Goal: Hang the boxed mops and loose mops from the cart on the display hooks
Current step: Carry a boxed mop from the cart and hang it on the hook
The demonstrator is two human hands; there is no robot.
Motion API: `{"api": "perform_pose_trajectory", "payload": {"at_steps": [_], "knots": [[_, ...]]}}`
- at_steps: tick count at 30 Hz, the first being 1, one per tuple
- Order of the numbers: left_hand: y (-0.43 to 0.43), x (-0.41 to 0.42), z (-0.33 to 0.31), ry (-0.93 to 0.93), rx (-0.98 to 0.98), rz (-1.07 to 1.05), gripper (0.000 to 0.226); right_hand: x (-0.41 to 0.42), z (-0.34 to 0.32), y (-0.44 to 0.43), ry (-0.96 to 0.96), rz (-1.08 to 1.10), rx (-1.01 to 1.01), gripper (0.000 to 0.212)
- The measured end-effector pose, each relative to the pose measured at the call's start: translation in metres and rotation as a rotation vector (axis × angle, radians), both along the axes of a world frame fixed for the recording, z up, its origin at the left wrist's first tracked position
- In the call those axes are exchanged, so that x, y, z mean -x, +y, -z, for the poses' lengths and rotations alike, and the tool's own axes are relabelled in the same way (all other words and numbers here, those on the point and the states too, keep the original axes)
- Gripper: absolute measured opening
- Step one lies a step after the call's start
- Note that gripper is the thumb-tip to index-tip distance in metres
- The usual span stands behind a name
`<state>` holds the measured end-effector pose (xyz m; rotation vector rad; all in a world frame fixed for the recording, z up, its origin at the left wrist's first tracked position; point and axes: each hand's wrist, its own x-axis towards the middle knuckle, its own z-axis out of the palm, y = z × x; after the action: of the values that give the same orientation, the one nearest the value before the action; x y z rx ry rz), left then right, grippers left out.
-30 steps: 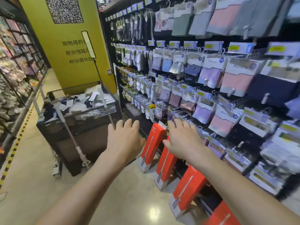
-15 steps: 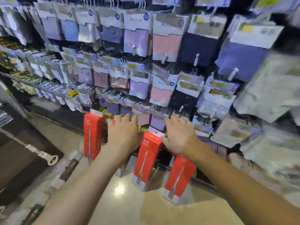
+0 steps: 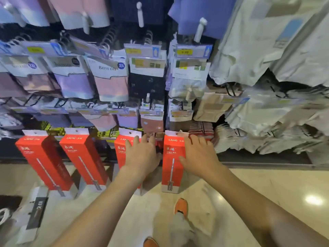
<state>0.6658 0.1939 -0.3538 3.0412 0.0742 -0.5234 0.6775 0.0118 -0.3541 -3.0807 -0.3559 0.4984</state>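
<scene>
four red boxed mops [image 3: 172, 163] hanging in a row low on the display, near the floor [image 3: 249, 189], under packs of underwear [image 3: 112, 82]. long, stiff cardboard, probably light but apt to swing; best held by both long edges just under the white hang tab. left hand [image 3: 142, 157] flat over the third box, fingers spread, gripping nothing. right hand [image 3: 197, 157] resting on the fourth box's right edge, fingers open.

Bright overhead store light leaves glare spots on the glossy floor [image 3: 267, 193]. Motion blur smears the edges, where wide-angle distortion bends the racks [image 3: 267, 59].
</scene>
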Motion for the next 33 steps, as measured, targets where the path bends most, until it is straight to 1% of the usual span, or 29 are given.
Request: {"api": "perform_pose_trajectory", "payload": {"at_steps": [6,10,13,15,17,20,22,25,27,30,33], "knots": [[-0.032,-0.043,0.070,0.078,0.060,0.050,0.058,-0.044,0.066,-0.027,0.112,0.050,-0.017,0.071],[-0.042,-0.078,0.117,0.100,0.130,0.008,0.059,-0.079,0.110,-0.042,0.142,0.094,-0.087,0.068],[-0.042,-0.107,0.157,0.095,0.251,-0.093,0.058,-0.104,0.145,-0.050,0.170,0.152,-0.140,0.069],[-0.043,-0.126,0.184,0.107,0.305,-0.157,0.061,-0.118,0.170,-0.055,0.185,0.214,-0.193,0.069],[-0.043,-0.142,0.214,0.109,0.370,-0.221,0.059,-0.130,0.195,-0.057,0.191,0.286,-0.251,0.069],[-0.041,-0.160,0.254,0.041,0.554,-0.318,0.051,-0.148,0.232,-0.056,0.196,0.388,-0.343,0.072],[-0.041,-0.168,0.275,-0.021,0.690,-0.397,0.045,-0.158,0.256,-0.054,0.204,0.465,-0.443,0.072],[-0.045,-0.180,0.300,-0.082,0.807,-0.546,0.035,-0.170,0.292,-0.051,0.201,0.561,-0.584,0.065],[-0.045,-0.186,0.318,-0.116,0.862,-0.612,0.033,-0.178,0.311,-0.049,0.195,0.615,-0.657,0.058],[-0.045,-0.196,0.338,-0.139,0.901,-0.636,0.036,-0.188,0.334,-0.047,0.153,0.663,-0.712,0.038],[-0.043,-0.202,0.351,-0.157,0.911,-0.643,0.030,-0.192,0.347,-0.046,0.101,0.687,-0.736,0.030]]}}
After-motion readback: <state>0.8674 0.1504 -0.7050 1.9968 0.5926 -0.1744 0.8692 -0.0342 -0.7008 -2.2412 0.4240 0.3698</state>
